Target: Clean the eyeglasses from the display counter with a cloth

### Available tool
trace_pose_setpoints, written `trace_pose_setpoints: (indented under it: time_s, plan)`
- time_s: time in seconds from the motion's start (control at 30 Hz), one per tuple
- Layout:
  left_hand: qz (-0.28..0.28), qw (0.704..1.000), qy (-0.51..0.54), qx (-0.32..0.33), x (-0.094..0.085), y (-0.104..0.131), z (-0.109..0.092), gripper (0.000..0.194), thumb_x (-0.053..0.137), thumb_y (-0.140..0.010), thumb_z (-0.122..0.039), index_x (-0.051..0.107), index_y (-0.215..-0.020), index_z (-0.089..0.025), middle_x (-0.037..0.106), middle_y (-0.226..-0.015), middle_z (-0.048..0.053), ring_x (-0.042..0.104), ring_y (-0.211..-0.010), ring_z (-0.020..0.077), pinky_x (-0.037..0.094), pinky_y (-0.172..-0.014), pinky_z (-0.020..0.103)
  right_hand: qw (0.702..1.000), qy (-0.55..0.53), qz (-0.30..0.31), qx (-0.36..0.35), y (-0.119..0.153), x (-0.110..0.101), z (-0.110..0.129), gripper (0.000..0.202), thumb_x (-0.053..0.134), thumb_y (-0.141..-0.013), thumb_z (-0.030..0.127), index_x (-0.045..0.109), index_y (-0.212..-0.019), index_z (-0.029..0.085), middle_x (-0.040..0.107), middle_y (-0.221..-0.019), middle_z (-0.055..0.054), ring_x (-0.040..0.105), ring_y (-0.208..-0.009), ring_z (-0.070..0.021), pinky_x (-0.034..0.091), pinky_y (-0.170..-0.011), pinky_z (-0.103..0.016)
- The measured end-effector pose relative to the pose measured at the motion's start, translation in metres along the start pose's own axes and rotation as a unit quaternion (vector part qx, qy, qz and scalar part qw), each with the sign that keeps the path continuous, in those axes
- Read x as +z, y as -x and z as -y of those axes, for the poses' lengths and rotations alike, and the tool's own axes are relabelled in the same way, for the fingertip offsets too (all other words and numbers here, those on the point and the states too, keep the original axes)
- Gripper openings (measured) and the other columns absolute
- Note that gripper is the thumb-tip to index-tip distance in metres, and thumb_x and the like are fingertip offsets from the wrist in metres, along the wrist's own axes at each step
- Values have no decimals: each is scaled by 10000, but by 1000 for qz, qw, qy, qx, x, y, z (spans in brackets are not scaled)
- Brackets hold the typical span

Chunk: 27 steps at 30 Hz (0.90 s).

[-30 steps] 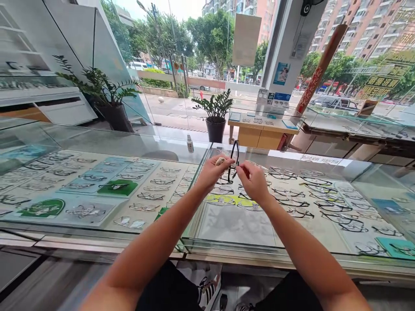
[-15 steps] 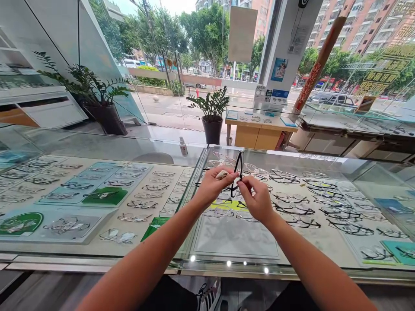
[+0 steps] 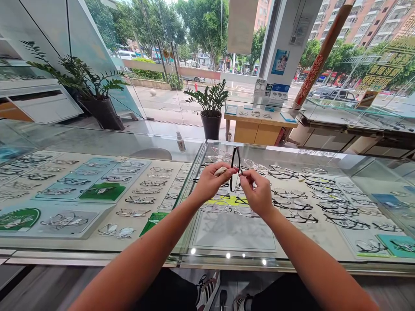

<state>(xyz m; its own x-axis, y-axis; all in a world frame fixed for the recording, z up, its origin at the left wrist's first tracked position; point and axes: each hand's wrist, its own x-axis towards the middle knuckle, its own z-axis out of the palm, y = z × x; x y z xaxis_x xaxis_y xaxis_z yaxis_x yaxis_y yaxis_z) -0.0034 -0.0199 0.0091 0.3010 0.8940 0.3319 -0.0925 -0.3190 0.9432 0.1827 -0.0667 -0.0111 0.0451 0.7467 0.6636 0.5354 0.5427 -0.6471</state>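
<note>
Above the glass counter, both hands hold a dark-rimmed pair of glasses turned nearly edge-on. My left hand pinches it from the left, and a small pale crumpled thing, perhaps a cloth, is tucked between its fingers. My right hand has its fingers closed at the right side of the frame, near the middle of its height. Beneath the hands, rows of glasses lie inside the counter, some over a yellow strip.
The glass display counter spans the view. A small white spray bottle stands on it at the back. Beyond are a potted plant, a larger one at left, and a wooden display table.
The view has shifted slightly, so the counter and its contents sit a little higher and further left. Both hands keep their hold on the glasses, which have turned slightly.
</note>
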Motion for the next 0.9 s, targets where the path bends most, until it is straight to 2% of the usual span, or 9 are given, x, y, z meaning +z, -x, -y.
trace_pose_setpoints:
  time_s: [0.17, 0.23, 0.33, 0.4, 0.5, 0.57, 0.67, 0.83, 0.9]
  plan:
    - [-27, 997, -61, 30, -4, 0, 2, 406, 826, -916, -594, 825, -972, -192, 734, -862, 49, 528, -690, 131, 423, -617, 253, 999, 36, -34, 9, -4, -5, -2, 227, 586, -1058, 382, 724, -985, 217, 572, -577, 60, 508, -512, -136, 406, -572, -293]
    - [-38, 995, -80, 39, -6, -1, 2, 399, 797, -942, -592, 828, -989, -196, 724, -848, 48, 544, -704, 140, 424, -626, 258, 998, 28, -50, 28, -7, -8, -5, 256, 562, -1083, 408, 722, -1058, 210, 648, -586, 46, 558, -489, -141, 439, -566, -297]
    - [-40, 994, -99, 40, -8, -1, 2, 402, 774, -958, -595, 827, -998, -198, 726, -847, 49, 514, -672, 133, 388, -595, 257, 996, 14, -82, 44, -12, -15, -9, 272, 554, -1097, 417, 716, -1171, 211, 845, -830, -48, 713, -595, -177, 547, -614, -324]
    - [-37, 992, -111, 42, -8, -1, 1, 400, 766, -963, -589, 820, -996, -194, 729, -843, 49, 488, -651, 125, 373, -584, 255, 993, 23, -107, 33, -17, -21, -11, 273, 562, -1085, 380, 708, -1253, 221, 884, -1044, -100, 787, -732, -206, 598, -654, -347]
    - [-31, 992, -118, 42, -7, 0, -1, 399, 768, -959, -581, 804, -977, -184, 730, -827, 47, 485, -649, 122, 380, -593, 252, 989, 40, -140, -5, -24, -28, -14, 353, 589, -1049, 327, 654, -1386, 243, 841, -1290, -141, 820, -938, -239, 634, -701, -366]
    - [-25, 993, -113, 36, -7, 0, -2, 411, 779, -947, -589, 793, -959, -179, 735, -821, 48, 486, -645, 120, 378, -590, 248, 987, 34, -155, -30, -25, -28, -15, 422, 628, -1023, 321, 583, -1437, 260, 797, -1374, -152, 813, -1005, -249, 633, -708, -371]
    - [-23, 996, -82, 26, -6, 0, -4, 439, 791, -930, -616, 777, -941, -178, 763, -871, 62, 489, -636, 116, 380, -578, 244, 988, 28, -142, -59, -19, -21, -14, 479, 714, -977, 346, 491, -1396, 280, 731, -1435, -165, 797, -1047, -263, 633, -755, -406]
    - [-8, 996, -81, 27, 1, 5, -8, 410, 797, -936, -608, 803, -954, -199, 715, -799, 42, 544, -665, 146, 410, -596, 258, 989, 68, -91, -95, -6, -4, -13, 561, 806, -959, 453, 439, -1345, 275, 641, -1426, -206, 640, -1426, -372, 634, -959, -519]
    - [5, 996, -87, 28, 4, 8, -7, 396, 802, -935, -601, 809, -949, -206, 703, -787, 34, 540, -657, 149, 409, -596, 265, 986, 85, -92, -109, -4, 0, -13, 561, 800, -968, 427, 429, -1360, 273, 625, -1417, -207, 591, -1479, -381, 622, -1003, -545]
